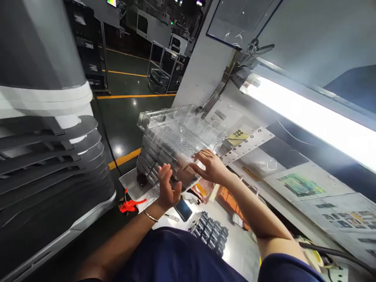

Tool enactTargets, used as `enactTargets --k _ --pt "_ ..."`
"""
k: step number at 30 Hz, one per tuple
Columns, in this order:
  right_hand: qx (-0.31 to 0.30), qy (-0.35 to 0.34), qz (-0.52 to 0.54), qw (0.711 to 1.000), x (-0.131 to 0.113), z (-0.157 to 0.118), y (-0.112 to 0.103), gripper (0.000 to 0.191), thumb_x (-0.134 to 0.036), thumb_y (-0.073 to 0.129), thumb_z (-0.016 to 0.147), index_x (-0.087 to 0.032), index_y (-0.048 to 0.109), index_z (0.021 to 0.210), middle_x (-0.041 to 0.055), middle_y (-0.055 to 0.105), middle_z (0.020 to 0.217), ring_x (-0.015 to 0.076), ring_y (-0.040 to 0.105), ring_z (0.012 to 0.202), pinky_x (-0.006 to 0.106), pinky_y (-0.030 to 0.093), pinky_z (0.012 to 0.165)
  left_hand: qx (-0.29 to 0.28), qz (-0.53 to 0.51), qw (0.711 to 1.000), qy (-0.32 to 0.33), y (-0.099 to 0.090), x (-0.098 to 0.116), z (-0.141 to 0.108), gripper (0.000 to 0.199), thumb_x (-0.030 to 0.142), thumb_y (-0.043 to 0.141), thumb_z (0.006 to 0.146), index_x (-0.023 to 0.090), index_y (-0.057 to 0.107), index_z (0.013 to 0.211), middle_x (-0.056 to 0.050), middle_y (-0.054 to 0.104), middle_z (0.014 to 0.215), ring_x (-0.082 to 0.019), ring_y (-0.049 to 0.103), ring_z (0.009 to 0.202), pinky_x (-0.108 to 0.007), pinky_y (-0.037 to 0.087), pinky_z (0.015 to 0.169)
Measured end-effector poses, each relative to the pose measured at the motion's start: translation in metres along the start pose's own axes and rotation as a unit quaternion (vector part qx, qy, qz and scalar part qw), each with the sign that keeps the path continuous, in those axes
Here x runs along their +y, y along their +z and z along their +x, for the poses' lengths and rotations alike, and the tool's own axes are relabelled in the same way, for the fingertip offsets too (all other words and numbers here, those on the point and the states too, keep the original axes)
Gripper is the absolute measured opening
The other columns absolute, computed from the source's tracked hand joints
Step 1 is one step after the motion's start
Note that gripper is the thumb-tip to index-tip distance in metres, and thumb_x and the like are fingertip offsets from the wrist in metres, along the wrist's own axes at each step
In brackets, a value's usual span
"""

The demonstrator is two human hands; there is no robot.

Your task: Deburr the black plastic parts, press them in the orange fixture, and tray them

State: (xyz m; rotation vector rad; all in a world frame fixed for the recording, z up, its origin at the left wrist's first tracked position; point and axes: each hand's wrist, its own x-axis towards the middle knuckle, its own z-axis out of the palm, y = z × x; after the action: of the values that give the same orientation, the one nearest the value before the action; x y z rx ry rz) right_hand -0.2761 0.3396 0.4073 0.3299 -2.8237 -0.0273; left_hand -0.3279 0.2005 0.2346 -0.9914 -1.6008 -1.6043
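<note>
A tall stack of clear plastic trays [182, 135] stands on the bench ahead of me. My left hand [169, 187] is held up at the near left side of the stack, palm toward it, with the fingers and thumb apart and nothing in them. My right hand [209, 166] is at the stack's near right corner, its fingers bent over the upper edge and its thumb spread away from them. Whether those fingertips press on the top tray is hard to make out. Below my hands lie a dark phone [183, 209] and a group of black cylindrical parts [210, 233].
An orange bin [229, 199] lies along the bench's right side, beside orange-red packets [204, 190]. A red object [131, 205] hangs at the left edge. Large dark machinery [53, 164] stands left. A bright tube lamp [308, 117] slants overhead at right. Metal carts [166, 64] stand beyond.
</note>
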Motion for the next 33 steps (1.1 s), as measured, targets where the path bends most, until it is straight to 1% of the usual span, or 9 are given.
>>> enactTargets --k 6,10,13,15,17,19,22,28,33 --pt "-0.003 0.081 0.065 0.995 0.013 -0.007 0.009 0.035 -0.048 0.056 0.088 -0.016 0.066 0.098 0.0063 0.069 0.082 0.0183 0.059 0.076 0.034 0.042 0.078 -0.09 0.038 0.995 0.001 0.01 -0.018 0.091 0.037 0.027 0.041 0.093 0.014 0.05 0.127 -0.016 0.055 0.134 -0.027 0.035 0.139 -0.053 0.017 0.116" --pt "-0.01 0.079 0.093 0.993 0.018 -0.021 0.02 0.041 -0.052 0.06 0.083 -0.017 0.066 0.104 0.007 0.07 0.09 0.0211 0.061 0.086 0.038 0.043 0.087 -0.181 0.038 0.983 -0.002 0.032 -0.023 0.096 0.03 0.032 0.039 0.094 0.017 0.064 0.104 -0.011 0.066 0.113 -0.027 0.043 0.132 -0.055 0.012 0.115" --pt "0.077 0.104 0.104 0.986 0.019 -0.059 0.041 0.056 -0.056 0.063 0.08 -0.018 0.059 0.121 0.0123 0.064 0.118 0.026 0.054 0.114 0.045 0.037 0.102 -0.181 0.042 0.982 -0.012 0.033 -0.028 0.084 0.032 0.033 0.038 0.095 0.018 0.065 0.096 -0.011 0.067 0.103 -0.027 0.046 0.129 -0.054 0.013 0.115" --pt "0.141 0.213 0.106 0.961 0.025 -0.096 0.067 0.053 -0.051 0.058 0.086 -0.018 0.055 0.128 0.0137 0.058 0.13 0.0254 0.048 0.124 0.044 0.036 0.105 -0.178 0.042 0.983 -0.007 0.031 -0.03 0.079 0.035 0.036 0.036 0.096 0.016 0.064 0.102 -0.014 0.065 0.11 -0.028 0.045 0.13 -0.054 0.017 0.115" --pt "0.123 0.379 0.097 0.912 0.034 -0.137 0.102 0.044 -0.039 0.045 0.095 -0.015 0.052 0.131 0.0149 0.058 0.129 0.0227 0.049 0.123 0.041 0.039 0.104 -0.171 0.039 0.984 0.014 0.031 -0.024 0.073 0.04 0.037 0.032 0.097 0.013 0.059 0.114 -0.017 0.06 0.124 -0.03 0.042 0.132 -0.056 0.02 0.114" --pt "-0.02 0.499 0.087 0.862 0.042 -0.175 0.143 0.045 -0.032 0.04 0.097 -0.01 0.047 0.136 0.0179 0.053 0.136 0.0229 0.047 0.127 0.039 0.037 0.106 -0.163 0.048 0.985 0.031 0.032 -0.008 0.059 0.043 0.035 0.033 0.097 0.01 0.05 0.128 -0.018 0.048 0.139 -0.032 0.032 0.139 -0.059 0.02 0.114" --pt "-0.174 0.531 0.094 0.824 0.047 -0.218 0.197 0.06 -0.032 0.054 0.091 -0.006 0.038 0.142 0.0238 0.036 0.15 0.0307 0.036 0.137 0.045 0.032 0.11 -0.161 0.055 0.985 0.037 0.035 0.031 0.015 0.051 0.029 0.044 0.093 0.011 0.036 0.14 -0.02 0.032 0.151 -0.036 0.02 0.144 -0.063 0.018 0.114" --pt "-0.207 0.479 0.121 0.845 0.048 -0.258 0.241 0.041 -0.018 0.044 0.094 -0.009 0.05 0.133 0.0202 0.035 0.151 0.0297 0.033 0.138 0.05 0.025 0.112 -0.294 -0.046 0.949 0.105 0.054 0.093 -0.089 0.047 0.015 0.063 0.08 0.018 0.049 0.125 -0.016 0.057 0.129 -0.03 0.051 0.126 -0.052 0.043 0.105" --pt "-0.199 0.439 0.13 0.867 0.054 -0.273 0.247 0.036 -0.015 0.036 0.096 -0.007 0.054 0.126 0.0203 0.046 0.142 0.0265 0.04 0.13 0.048 0.028 0.109 -0.404 -0.031 0.903 -0.144 0.08 0.095 -0.134 0.023 0.027 0.052 0.087 0.015 0.062 0.103 -0.013 0.07 0.1 -0.022 0.068 0.093 -0.04 0.056 0.085"
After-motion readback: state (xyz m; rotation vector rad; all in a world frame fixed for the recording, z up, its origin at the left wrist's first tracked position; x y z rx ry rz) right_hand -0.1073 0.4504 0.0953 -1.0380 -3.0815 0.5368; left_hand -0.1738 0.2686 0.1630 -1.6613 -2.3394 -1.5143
